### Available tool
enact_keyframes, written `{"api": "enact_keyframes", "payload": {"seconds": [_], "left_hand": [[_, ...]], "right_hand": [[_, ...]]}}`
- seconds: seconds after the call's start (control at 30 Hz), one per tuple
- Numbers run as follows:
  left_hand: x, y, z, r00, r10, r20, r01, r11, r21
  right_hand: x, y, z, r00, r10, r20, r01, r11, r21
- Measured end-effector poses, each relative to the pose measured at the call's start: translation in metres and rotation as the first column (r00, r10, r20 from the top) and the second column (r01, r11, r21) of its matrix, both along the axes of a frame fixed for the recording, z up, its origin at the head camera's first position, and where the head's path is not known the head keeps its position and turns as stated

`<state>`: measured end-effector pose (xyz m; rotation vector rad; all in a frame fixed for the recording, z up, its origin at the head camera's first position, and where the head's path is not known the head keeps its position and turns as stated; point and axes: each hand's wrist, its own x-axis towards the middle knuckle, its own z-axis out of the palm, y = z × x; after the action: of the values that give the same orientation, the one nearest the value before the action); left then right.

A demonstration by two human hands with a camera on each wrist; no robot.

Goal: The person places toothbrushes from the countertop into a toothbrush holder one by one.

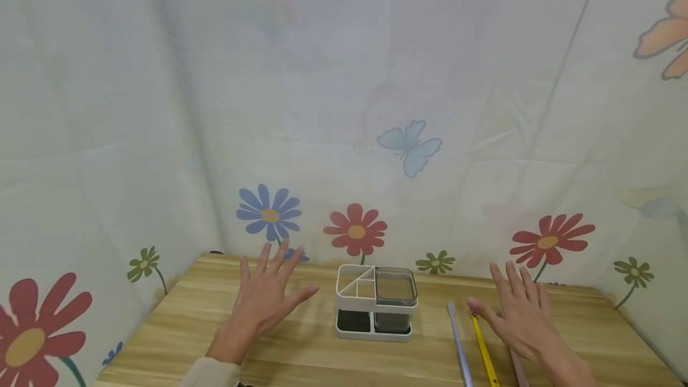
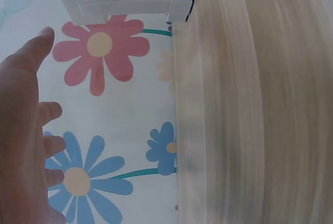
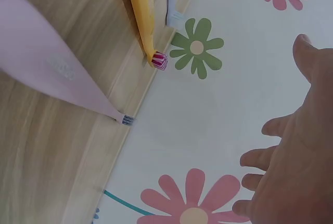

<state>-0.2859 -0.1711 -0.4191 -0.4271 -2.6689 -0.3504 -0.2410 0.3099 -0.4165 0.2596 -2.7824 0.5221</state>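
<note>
My left hand point(image 1: 265, 300) hovers over the table left of a white toothbrush holder point(image 1: 355, 302), fingers spread and holding nothing. A clear grey cup point(image 1: 398, 301) sits in the holder's right side; white dividers split its left top. On the right, my right hand point(image 1: 524, 321) is held out with straight fingers, above the toothbrushes and apart from them in the right wrist view. A bluish toothbrush point(image 1: 459, 345), a yellow toothbrush point(image 1: 485, 354) and a pink toothbrush point(image 3: 57, 62) lie side by side. In the head view, my right hand hides part of the pink one.
The wood-grain table point(image 1: 290, 357) ends at a white cloth backdrop point(image 1: 322, 106) printed with flowers and butterflies. Cloth also hangs along the left and right sides. The holder stands between my hands, near the table's middle.
</note>
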Motion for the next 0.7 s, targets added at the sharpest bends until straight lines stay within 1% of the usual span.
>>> {"api": "enact_keyframes", "payload": {"seconds": [0.23, 0.37, 0.47, 0.53, 0.7], "left_hand": [[0.001, 0.002, 0.002, 1.0, -0.023, -0.005, 0.023, 0.999, 0.036], [0.0, 0.006, 0.002, 0.999, -0.052, -0.003, 0.052, 0.995, 0.088], [-0.001, 0.01, 0.0, 0.997, -0.075, 0.01, 0.072, 0.986, 0.147], [-0.002, 0.013, -0.001, 0.995, -0.093, 0.023, 0.087, 0.978, 0.192], [-0.004, 0.022, -0.003, 0.985, -0.153, 0.078, 0.121, 0.94, 0.318]], "right_hand": [[-0.001, 0.001, 0.0, 1.0, 0.007, -0.014, -0.007, 1.0, 0.006], [0.0, 0.002, -0.002, 0.999, 0.026, -0.027, -0.026, 1.0, -0.011], [0.0, 0.001, -0.002, 0.997, 0.054, -0.046, -0.057, 0.997, -0.057], [0.001, 0.001, -0.001, 0.995, 0.078, -0.06, -0.084, 0.991, -0.105], [0.001, 0.002, 0.004, 0.991, 0.124, -0.051, -0.133, 0.961, -0.243]]}}
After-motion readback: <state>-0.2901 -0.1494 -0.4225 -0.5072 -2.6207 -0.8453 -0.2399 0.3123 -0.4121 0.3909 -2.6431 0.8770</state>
